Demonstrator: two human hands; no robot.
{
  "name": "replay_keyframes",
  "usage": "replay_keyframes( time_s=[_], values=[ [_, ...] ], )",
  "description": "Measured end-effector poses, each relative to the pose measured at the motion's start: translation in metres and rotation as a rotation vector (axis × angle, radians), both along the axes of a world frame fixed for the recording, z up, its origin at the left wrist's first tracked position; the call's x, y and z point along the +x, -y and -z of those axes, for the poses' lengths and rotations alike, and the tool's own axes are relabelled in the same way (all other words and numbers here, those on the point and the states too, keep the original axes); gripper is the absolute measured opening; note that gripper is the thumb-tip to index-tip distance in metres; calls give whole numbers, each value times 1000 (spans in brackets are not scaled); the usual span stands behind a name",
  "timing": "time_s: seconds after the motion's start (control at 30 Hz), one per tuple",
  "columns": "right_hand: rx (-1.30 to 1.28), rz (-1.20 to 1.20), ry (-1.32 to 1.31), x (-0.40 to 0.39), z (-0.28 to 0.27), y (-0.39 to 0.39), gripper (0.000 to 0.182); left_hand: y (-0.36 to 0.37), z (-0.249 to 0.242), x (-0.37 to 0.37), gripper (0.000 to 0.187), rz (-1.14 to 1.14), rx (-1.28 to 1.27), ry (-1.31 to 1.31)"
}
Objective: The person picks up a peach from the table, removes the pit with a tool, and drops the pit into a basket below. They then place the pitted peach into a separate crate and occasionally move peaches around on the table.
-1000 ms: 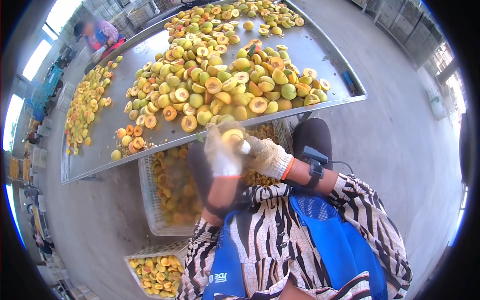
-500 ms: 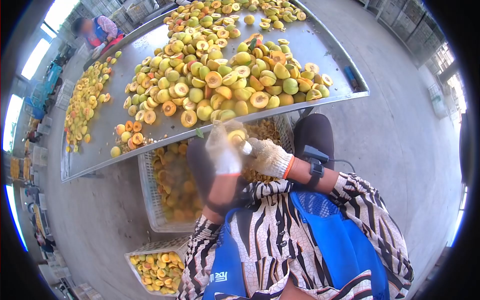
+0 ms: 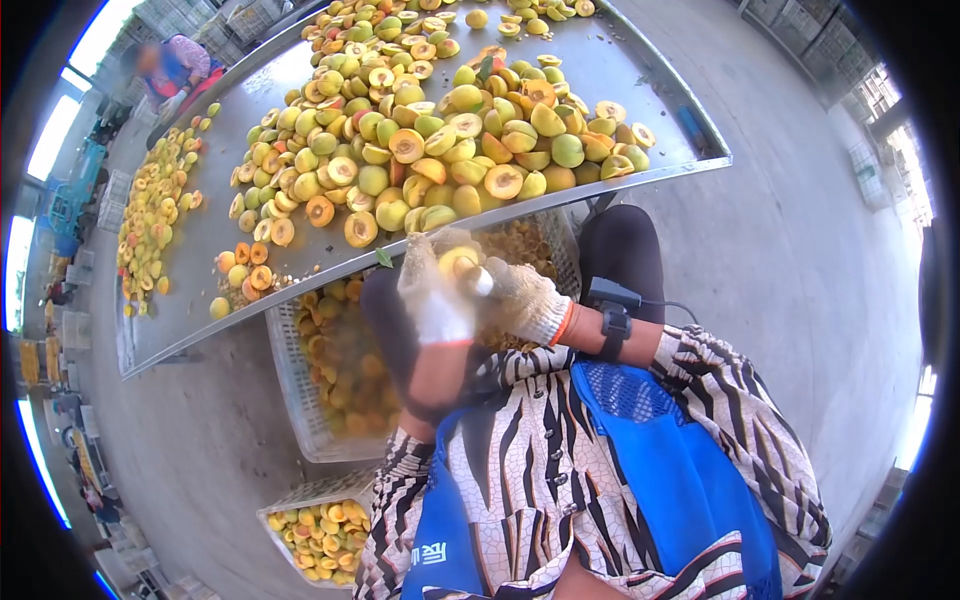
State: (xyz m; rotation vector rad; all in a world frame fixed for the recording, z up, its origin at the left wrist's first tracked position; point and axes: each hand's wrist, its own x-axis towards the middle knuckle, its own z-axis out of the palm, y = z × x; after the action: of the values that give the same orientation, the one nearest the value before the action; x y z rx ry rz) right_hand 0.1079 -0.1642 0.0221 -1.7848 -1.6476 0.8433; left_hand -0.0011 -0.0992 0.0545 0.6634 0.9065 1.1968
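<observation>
My left hand [image 3: 435,290], in a pale work glove, is closed around a halved yellow fruit [image 3: 459,262] just off the table's near edge. My right hand [image 3: 526,300], gloved too, is closed on a small tool with a white part [image 3: 480,281], held against the fruit; the rest of the tool is blurred and hidden by the fingers. Above the hands, a large heap of halved fruit [image 3: 440,150] lies on the metal table [image 3: 690,168]. A green leaf [image 3: 384,258] rests at the table's edge, left of my left hand.
Under the table edge stands a white crate [image 3: 296,400] of fruit, with another crate [image 3: 559,240] of cut pieces behind my hands. A smaller crate [image 3: 275,541] of fruit sits lower down. At the table's far left, a person [image 3: 178,75] is beside a second fruit pile [image 3: 155,215].
The view has shifted slightly, so table and fruit appear a little higher and further left. Both hands keep hold of the fruit and tool, close together.
</observation>
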Motion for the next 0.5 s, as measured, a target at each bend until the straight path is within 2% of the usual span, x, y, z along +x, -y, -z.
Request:
replay_keyframes(
  time_s=[0.07, 0.17, 0.23, 0.33, 0.5],
  values=[
    [-15, 13, -9, -2, -1, -3, 30, -6, 25, -4, 41, -3, 367, -373],
    [-51, 15, -11, -2, -12, -1, 30, -4, 18, -2, 42, 3, 232, -285],
    [-80, -5, 8, 1, -11, -2, 28, -4, 10, -2, 43, 4, 16, -104],
    [-65, -58, 65, 5, -12, -2, 28, -5, 10, -1, 43, -13, -11, -116],
    [-38, -96, -22, 6, 0, 2, 25, -1, 15, -3, 40, 74, 42, -180]
  ],
)
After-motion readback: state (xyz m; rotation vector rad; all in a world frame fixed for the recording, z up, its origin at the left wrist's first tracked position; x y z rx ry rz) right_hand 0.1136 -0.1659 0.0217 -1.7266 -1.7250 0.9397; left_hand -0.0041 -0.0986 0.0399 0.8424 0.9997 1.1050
